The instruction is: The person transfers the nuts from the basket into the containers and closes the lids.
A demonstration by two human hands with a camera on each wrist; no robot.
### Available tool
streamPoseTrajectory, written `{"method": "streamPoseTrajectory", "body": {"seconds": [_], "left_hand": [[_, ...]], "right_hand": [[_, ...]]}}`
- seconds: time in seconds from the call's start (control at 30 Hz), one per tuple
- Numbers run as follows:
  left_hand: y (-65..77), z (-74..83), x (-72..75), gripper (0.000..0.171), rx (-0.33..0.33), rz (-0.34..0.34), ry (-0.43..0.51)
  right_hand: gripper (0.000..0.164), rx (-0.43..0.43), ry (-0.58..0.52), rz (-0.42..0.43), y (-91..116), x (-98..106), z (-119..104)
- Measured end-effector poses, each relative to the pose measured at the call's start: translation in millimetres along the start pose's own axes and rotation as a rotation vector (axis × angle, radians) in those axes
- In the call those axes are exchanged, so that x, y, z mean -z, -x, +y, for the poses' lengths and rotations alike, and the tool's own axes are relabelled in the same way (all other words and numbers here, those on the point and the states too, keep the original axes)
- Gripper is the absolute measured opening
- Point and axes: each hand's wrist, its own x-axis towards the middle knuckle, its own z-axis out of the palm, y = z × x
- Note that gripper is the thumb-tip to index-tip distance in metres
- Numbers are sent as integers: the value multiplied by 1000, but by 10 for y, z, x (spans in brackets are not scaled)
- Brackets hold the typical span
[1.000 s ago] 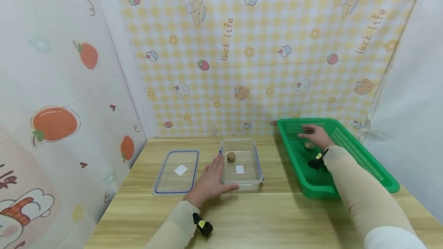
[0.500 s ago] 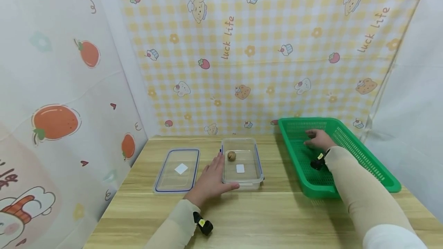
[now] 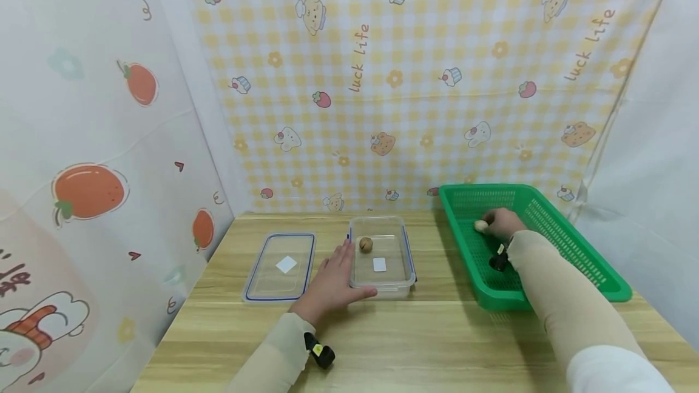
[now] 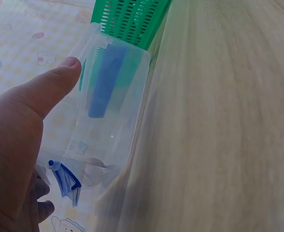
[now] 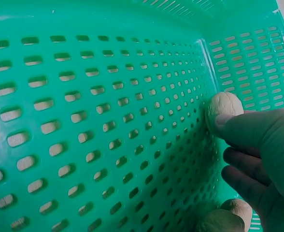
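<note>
A rounded tan walnut [image 5: 222, 103] is pinched by the right hand [image 3: 504, 223], thumb pressed against it, within the green perforated plastic basket [image 3: 468, 258]; the clear rectangular plastic box [image 3: 394, 247] is bracketed by the left hand [image 3: 331, 284], thumb spread from extended fingers, apparently to steady it.

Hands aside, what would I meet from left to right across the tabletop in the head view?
Clear rectangular plastic lid with blue edging → clear rectangular plastic box with a round brown walnut inside → green perforated plastic basket with a pale tan walnut inside.
</note>
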Motion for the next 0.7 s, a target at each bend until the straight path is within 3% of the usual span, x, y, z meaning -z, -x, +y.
{"method": "streamPoseTrajectory", "body": {"seconds": [0.23, 0.4, 0.7], "left_hand": [[-16, 14, -19, 124, 19, -17, -14], [-18, 13, -31, 125, 21, -7, -17], [34, -103, 63, 95, -73, 18, 19]], "right_hand": [[43, 12, 22, -9, -5, 23, 3], [50, -33, -5, -18, -22, 52, 6], [57, -11, -6, 18, -57, 161, -185]]}}
